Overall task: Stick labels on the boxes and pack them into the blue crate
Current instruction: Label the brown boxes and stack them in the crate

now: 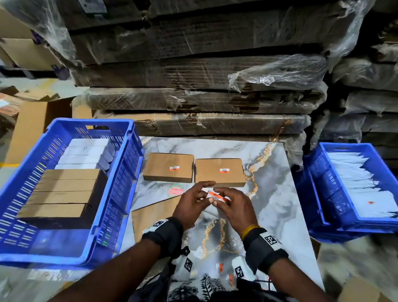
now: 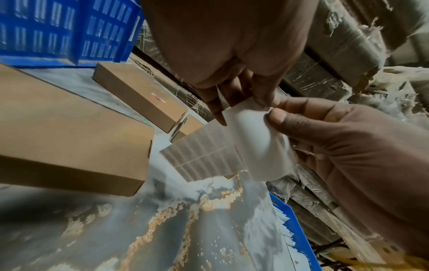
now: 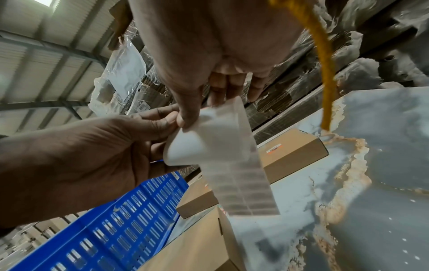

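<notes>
Both hands meet over the marble table point(image 1: 274, 203) and pinch a white label strip point(image 1: 217, 196) with an orange-and-white label on top. My left hand point(image 1: 201, 194) holds its left end and my right hand point(image 1: 223, 198) its right end. In the wrist views the strip point(image 2: 232, 152) point(image 3: 232, 165) curls and hangs down between the fingers. Two brown boxes point(image 1: 168, 167) point(image 1: 220, 171), each bearing an orange label, lie side by side just beyond the hands. A third brown box point(image 1: 152, 214) lies under my left wrist, with no label showing. The blue crate point(image 1: 91, 121) on the left holds rows of brown and white boxes.
A second blue crate point(image 1: 331, 190) at the right holds white envelopes point(image 1: 365, 186). Plastic-wrapped stacks of flat cardboard point(image 1: 198, 80) rise right behind the table. Open cartons point(image 1: 30, 125) stand on the floor at far left.
</notes>
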Tool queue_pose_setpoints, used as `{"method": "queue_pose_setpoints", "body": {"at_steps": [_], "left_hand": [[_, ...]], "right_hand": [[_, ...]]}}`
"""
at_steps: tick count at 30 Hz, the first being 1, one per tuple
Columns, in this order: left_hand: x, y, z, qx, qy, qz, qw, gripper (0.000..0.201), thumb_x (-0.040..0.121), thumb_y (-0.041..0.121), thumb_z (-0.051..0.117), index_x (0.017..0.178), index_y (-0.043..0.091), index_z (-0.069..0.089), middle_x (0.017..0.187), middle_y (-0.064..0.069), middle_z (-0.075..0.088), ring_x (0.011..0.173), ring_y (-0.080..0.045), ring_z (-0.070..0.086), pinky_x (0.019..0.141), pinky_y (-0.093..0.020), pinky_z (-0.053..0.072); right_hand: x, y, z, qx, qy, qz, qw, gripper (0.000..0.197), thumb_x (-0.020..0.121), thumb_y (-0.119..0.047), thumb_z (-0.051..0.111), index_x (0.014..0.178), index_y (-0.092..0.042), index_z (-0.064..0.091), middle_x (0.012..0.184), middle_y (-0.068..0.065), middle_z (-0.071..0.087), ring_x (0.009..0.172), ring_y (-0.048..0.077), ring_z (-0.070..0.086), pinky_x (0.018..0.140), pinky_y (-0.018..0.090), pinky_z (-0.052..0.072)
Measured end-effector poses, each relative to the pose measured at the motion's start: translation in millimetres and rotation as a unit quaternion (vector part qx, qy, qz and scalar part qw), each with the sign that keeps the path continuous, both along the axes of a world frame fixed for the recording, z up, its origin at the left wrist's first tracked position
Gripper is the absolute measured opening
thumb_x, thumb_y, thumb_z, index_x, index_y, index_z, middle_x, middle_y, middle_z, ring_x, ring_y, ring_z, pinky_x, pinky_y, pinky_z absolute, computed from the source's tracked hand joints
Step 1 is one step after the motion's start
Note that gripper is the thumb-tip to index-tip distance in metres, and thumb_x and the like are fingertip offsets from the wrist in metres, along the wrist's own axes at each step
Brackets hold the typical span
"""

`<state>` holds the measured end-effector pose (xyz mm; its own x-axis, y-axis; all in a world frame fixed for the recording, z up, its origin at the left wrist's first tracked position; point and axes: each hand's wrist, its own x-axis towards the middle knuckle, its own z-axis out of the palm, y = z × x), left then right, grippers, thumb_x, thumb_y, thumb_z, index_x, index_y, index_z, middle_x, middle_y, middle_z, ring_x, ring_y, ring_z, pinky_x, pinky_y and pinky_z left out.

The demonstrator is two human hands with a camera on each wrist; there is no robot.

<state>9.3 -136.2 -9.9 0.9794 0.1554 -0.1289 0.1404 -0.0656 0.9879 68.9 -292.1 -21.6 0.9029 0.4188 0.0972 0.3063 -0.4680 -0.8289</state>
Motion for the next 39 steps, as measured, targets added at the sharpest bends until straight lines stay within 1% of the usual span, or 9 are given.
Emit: {"method": "queue_pose_setpoints", "body": {"at_steps": [6, 11, 16, 18, 22, 26, 30, 36, 39], "left_hand": [[3, 6, 4, 0.012, 0.012, -0.011, 1.0, 0.056, 0.087, -0.006, 0.058, 0.128, 0.033, 0.058, 0.097, -0.021, 0.07, 0.091, -0.029, 0.066, 0.09, -0.045, 0.052], [5, 8, 6, 0.007, 0.004, -0.004, 1.0, 0.048, 0.088, -0.002, 0.064, 0.127, 0.026, 0.06, 0.088, -0.014, 0.073, 0.088, -0.021, 0.067, 0.088, -0.04, 0.053], [4, 11, 10, 0.04, -0.015, -0.006, 0.999, 0.047, 0.089, -0.002, 0.062, 0.127, 0.025, 0.061, 0.081, 0.003, 0.068, 0.077, -0.008, 0.061, 0.077, -0.02, 0.047], [4, 12, 10, 0.063, -0.027, -0.02, 0.997, 0.051, 0.088, -0.005, 0.059, 0.129, 0.027, 0.059, 0.089, 0.003, 0.069, 0.082, -0.01, 0.064, 0.076, -0.02, 0.048], [6, 13, 8, 0.102, -0.034, -0.037, 0.993, 0.056, 0.089, 0.003, 0.057, 0.131, 0.039, 0.055, 0.098, -0.005, 0.07, 0.091, -0.02, 0.067, 0.086, -0.035, 0.052], [5, 15, 6, 0.141, -0.041, -0.027, 0.989, 0.056, 0.091, 0.006, 0.059, 0.131, 0.044, 0.053, 0.092, -0.001, 0.071, 0.092, -0.013, 0.066, 0.087, -0.027, 0.052], [4, 15, 10, 0.205, -0.047, -0.01, 0.978, 0.06, 0.09, 0.008, 0.058, 0.133, 0.048, 0.05, 0.082, 0.008, 0.059, 0.08, -0.001, 0.057, 0.08, -0.021, 0.047], [1, 16, 9, 0.268, -0.055, -0.056, 0.96, 0.069, 0.094, 0.01, 0.053, 0.143, 0.053, 0.033, 0.097, 0.001, 0.06, 0.09, -0.013, 0.058, 0.082, -0.02, 0.044], [-1, 14, 6, 0.276, -0.067, -0.075, 0.956, 0.071, 0.095, 0.008, 0.049, 0.147, 0.051, 0.027, 0.093, 0.004, 0.059, 0.087, -0.007, 0.056, 0.079, -0.012, 0.04]], "right_hand": [[3, 1, 2, -0.015, -0.025, -0.007, 1.0, 0.028, 0.08, -0.018, 0.075, 0.107, -0.024, 0.074, 0.103, -0.005, 0.069, 0.097, 0.013, 0.063, 0.087, 0.039, 0.054], [6, 4, 6, -0.004, -0.032, 0.005, 0.999, 0.025, 0.083, -0.019, 0.074, 0.108, -0.024, 0.073, 0.102, -0.004, 0.063, 0.099, 0.013, 0.061, 0.088, 0.036, 0.053], [8, 4, 10, -0.012, -0.044, 0.012, 0.999, 0.024, 0.084, -0.022, 0.074, 0.109, -0.023, 0.074, 0.103, -0.003, 0.067, 0.101, 0.013, 0.061, 0.09, 0.035, 0.051], [7, 5, 10, -0.01, -0.032, 0.019, 0.999, 0.025, 0.084, -0.023, 0.074, 0.109, -0.023, 0.074, 0.105, -0.003, 0.068, 0.101, 0.013, 0.062, 0.091, 0.035, 0.051], [7, 7, 11, -0.012, -0.034, 0.025, 0.999, 0.026, 0.084, -0.025, 0.074, 0.11, -0.023, 0.074, 0.106, -0.003, 0.068, 0.1, 0.012, 0.062, 0.09, 0.032, 0.051], [6, 10, 12, -0.013, -0.043, 0.03, 0.999, 0.019, 0.085, -0.027, 0.074, 0.102, -0.02, 0.075, 0.1, -0.006, 0.07, 0.095, 0.01, 0.063, 0.087, 0.031, 0.052], [5, 11, 12, -0.012, -0.036, 0.032, 0.999, 0.016, 0.084, -0.027, 0.075, 0.098, -0.019, 0.075, 0.097, -0.007, 0.07, 0.091, 0.007, 0.064, 0.083, 0.027, 0.052], [4, 8, 9, -0.022, -0.036, 0.027, 0.999, 0.017, 0.083, -0.025, 0.076, 0.099, -0.018, 0.076, 0.095, -0.005, 0.072, 0.087, 0.008, 0.065, 0.081, 0.028, 0.054], [3, 6, 8, -0.04, -0.041, 0.027, 0.998, 0.019, 0.084, -0.03, 0.075, 0.1, -0.02, 0.077, 0.097, -0.007, 0.072, 0.089, 0.01, 0.066, 0.081, 0.031, 0.054]]}}
